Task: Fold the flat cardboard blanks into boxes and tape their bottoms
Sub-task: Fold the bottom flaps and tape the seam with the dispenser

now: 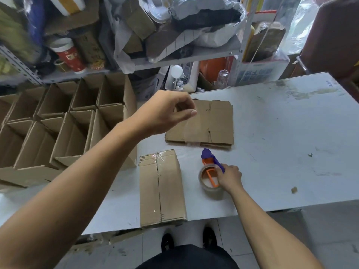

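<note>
A strip of clear tape (pixel 191 131) is pinched by the left hand (pixel 165 111) and hangs above the stack of flat blanks (pixel 217 123). The tape dispenser (pixel 210 174) is grasped by the right hand (pixel 229 176) on the table (pixel 291 133). A taped box (pixel 162 187) lies just beside it. The loose strip could be stuck to the top blank if lowered carelessly, or folded onto itself and wasted.
</note>
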